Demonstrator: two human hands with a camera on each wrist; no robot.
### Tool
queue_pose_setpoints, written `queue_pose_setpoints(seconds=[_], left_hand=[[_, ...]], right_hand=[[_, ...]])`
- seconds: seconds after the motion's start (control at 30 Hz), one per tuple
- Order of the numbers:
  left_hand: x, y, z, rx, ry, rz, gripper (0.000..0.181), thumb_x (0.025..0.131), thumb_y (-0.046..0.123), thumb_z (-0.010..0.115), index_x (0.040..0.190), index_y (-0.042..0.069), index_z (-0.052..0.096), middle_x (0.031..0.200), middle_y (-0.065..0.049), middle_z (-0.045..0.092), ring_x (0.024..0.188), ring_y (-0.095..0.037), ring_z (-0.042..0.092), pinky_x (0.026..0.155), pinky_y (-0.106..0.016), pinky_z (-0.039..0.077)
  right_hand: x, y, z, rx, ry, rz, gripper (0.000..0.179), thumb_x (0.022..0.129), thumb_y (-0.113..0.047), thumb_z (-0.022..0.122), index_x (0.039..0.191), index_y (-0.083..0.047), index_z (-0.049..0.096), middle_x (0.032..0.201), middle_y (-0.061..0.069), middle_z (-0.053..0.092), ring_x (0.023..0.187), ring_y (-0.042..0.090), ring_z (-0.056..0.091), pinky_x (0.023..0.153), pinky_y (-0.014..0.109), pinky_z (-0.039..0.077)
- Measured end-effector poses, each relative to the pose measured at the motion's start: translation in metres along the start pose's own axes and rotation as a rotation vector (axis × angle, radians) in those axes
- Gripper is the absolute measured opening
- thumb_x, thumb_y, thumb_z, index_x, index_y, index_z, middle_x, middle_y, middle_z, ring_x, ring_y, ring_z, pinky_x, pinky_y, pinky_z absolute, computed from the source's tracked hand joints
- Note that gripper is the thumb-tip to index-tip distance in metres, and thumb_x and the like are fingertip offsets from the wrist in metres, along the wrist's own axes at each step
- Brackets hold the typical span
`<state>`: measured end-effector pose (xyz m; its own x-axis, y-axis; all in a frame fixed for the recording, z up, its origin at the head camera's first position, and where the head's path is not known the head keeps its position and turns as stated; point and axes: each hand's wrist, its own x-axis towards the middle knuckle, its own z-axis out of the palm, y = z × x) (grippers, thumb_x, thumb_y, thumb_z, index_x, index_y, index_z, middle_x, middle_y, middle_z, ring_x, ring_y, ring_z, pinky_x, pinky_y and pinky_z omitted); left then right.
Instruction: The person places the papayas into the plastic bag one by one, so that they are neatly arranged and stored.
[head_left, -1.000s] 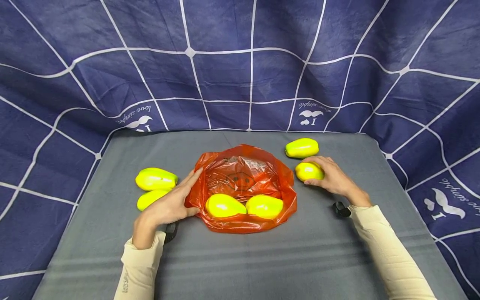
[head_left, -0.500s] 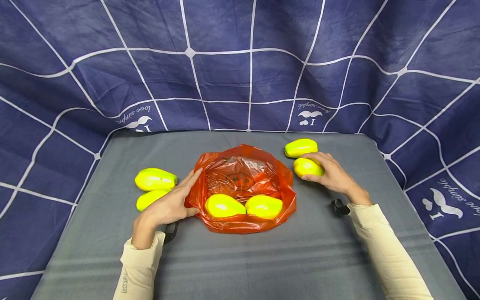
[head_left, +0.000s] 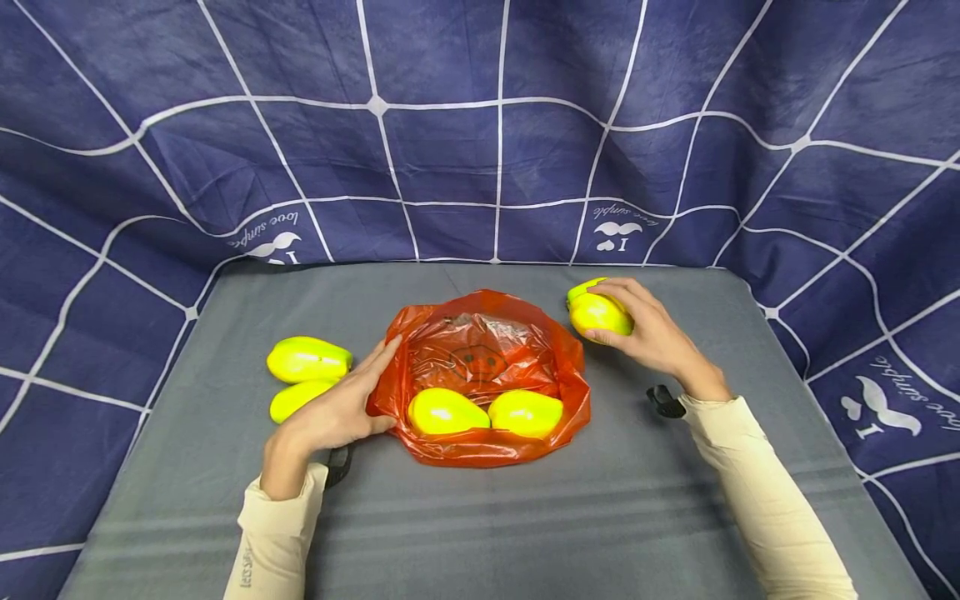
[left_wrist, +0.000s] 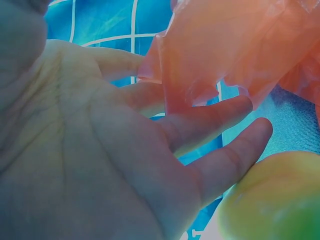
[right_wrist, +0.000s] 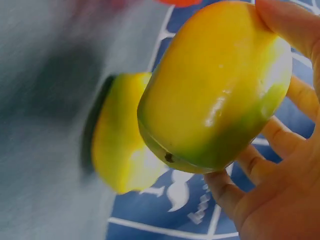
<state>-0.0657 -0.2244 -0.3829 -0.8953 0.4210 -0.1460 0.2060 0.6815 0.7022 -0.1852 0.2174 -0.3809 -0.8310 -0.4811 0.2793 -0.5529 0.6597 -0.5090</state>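
Note:
My right hand (head_left: 651,332) grips a yellow-green papaya (head_left: 598,317) between thumb and fingers at the right of the bag. In the right wrist view the held papaya (right_wrist: 215,90) hangs above the cloth, and its dark stem spot shows. Behind it lies another papaya (head_left: 582,290), partly covered. My left hand (head_left: 333,414) touches the left side of an open red plastic bag (head_left: 487,452). Its fingers (left_wrist: 215,120) are straight, some of them behind the bag's edge. Inside the bag's front lie two papayas, one at left (head_left: 447,412) and one at right (head_left: 527,413).
Two more papayas lie left of the bag, an upper one (head_left: 309,360) and a lower one (head_left: 296,400) partly behind the left hand. A grey cloth (head_left: 465,533) covers the table. Blue curtains (head_left: 442,150) with white lines enclose the back and sides.
My right hand has raised its papaya and shifted it slightly left and away from me, so it now overlaps the far papaya. The left hand and bag have stayed in place.

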Motion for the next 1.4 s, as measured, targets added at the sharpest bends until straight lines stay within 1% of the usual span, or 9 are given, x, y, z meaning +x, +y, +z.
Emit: queue_pose_setpoints(seconds=[0.13, 0.33, 0.57, 0.73, 0.83, 0.97, 1.2, 1.3, 1.4], left_hand=[[0.0, 0.001, 0.0, 0.005, -0.001, -0.001, 0.102, 0.083, 0.001, 0.074, 0.161, 0.005, 0.008, 0.166, -0.027, 0.006, 0.151, -0.046, 0.014, 0.119, -0.062, 0.019], [-0.001, 0.001, 0.0, 0.001, -0.001, 0.002, 0.102, 0.083, 0.002, 0.074, 0.161, 0.003, 0.008, 0.165, -0.027, 0.006, 0.151, -0.046, 0.015, 0.118, -0.063, 0.02], [-0.001, 0.001, 0.0, -0.005, 0.002, 0.006, 0.102, 0.083, 0.001, 0.074, 0.161, 0.003, 0.008, 0.166, -0.026, 0.006, 0.151, -0.045, 0.015, 0.119, -0.062, 0.019], [-0.001, 0.001, 0.0, -0.002, 0.001, 0.002, 0.103, 0.083, 0.002, 0.075, 0.161, 0.003, 0.008, 0.166, -0.025, 0.005, 0.151, -0.045, 0.016, 0.119, -0.062, 0.02], [-0.001, 0.001, 0.0, 0.001, -0.002, -0.001, 0.103, 0.083, 0.002, 0.075, 0.161, 0.004, 0.008, 0.166, -0.025, 0.005, 0.151, -0.045, 0.017, 0.119, -0.061, 0.021], [0.0, 0.001, -0.001, 0.007, -0.003, -0.007, 0.102, 0.083, 0.002, 0.074, 0.161, 0.003, 0.007, 0.166, -0.027, 0.005, 0.151, -0.045, 0.016, 0.119, -0.061, 0.02], [0.001, 0.001, -0.001, 0.001, -0.002, -0.004, 0.103, 0.082, 0.001, 0.074, 0.161, 0.003, 0.007, 0.166, -0.026, 0.005, 0.151, -0.045, 0.015, 0.119, -0.061, 0.019], [0.001, 0.001, 0.0, 0.004, -0.001, -0.003, 0.103, 0.082, 0.001, 0.074, 0.161, 0.003, 0.008, 0.166, -0.027, 0.005, 0.151, -0.045, 0.015, 0.119, -0.062, 0.02], [0.0, 0.002, 0.0, 0.012, -0.001, -0.003, 0.103, 0.083, 0.002, 0.074, 0.161, 0.002, 0.008, 0.165, -0.028, 0.006, 0.151, -0.046, 0.016, 0.119, -0.062, 0.02]], right_hand=[[0.008, -0.017, -0.002, 0.015, 0.012, -0.036, 0.061, 0.082, -0.026, 0.083, 0.137, -0.014, 0.059, 0.138, 0.006, 0.055, 0.124, 0.023, 0.051, 0.1, 0.046, 0.043], [0.022, -0.046, -0.003, 0.013, -0.022, -0.095, 0.06, 0.085, -0.027, 0.08, 0.139, -0.012, 0.058, 0.137, 0.006, 0.056, 0.124, 0.025, 0.053, 0.102, 0.046, 0.043], [0.029, -0.07, 0.005, -0.004, -0.117, -0.15, 0.058, 0.089, -0.036, 0.076, 0.141, -0.018, 0.056, 0.135, 0.002, 0.057, 0.118, 0.02, 0.055, 0.099, 0.043, 0.048], [0.027, -0.083, 0.016, -0.005, -0.203, -0.213, 0.057, 0.091, -0.037, 0.073, 0.141, -0.016, 0.055, 0.135, 0.001, 0.057, 0.119, 0.019, 0.055, 0.102, 0.041, 0.047], [0.026, -0.089, 0.022, -0.004, -0.227, -0.234, 0.057, 0.091, -0.037, 0.073, 0.142, -0.016, 0.055, 0.136, 0.001, 0.057, 0.121, 0.019, 0.054, 0.106, 0.042, 0.045], [0.027, -0.093, 0.029, -0.001, -0.237, -0.25, 0.058, 0.091, -0.037, 0.073, 0.142, -0.014, 0.055, 0.137, 0.001, 0.057, 0.125, 0.02, 0.054, 0.109, 0.044, 0.043], [0.029, -0.097, 0.037, 0.028, -0.256, -0.25, 0.058, 0.092, -0.041, 0.071, 0.143, -0.018, 0.054, 0.138, -0.003, 0.055, 0.124, 0.015, 0.053, 0.108, 0.039, 0.044], [0.03, -0.096, 0.043, 0.049, -0.275, -0.243, 0.058, 0.093, -0.041, 0.07, 0.143, -0.017, 0.053, 0.139, -0.002, 0.055, 0.124, 0.014, 0.053, 0.108, 0.038, 0.045], [0.028, -0.092, 0.048, 0.033, -0.303, -0.22, 0.058, 0.093, -0.041, 0.07, 0.143, -0.016, 0.053, 0.138, -0.001, 0.055, 0.122, 0.015, 0.053, 0.106, 0.039, 0.047]])
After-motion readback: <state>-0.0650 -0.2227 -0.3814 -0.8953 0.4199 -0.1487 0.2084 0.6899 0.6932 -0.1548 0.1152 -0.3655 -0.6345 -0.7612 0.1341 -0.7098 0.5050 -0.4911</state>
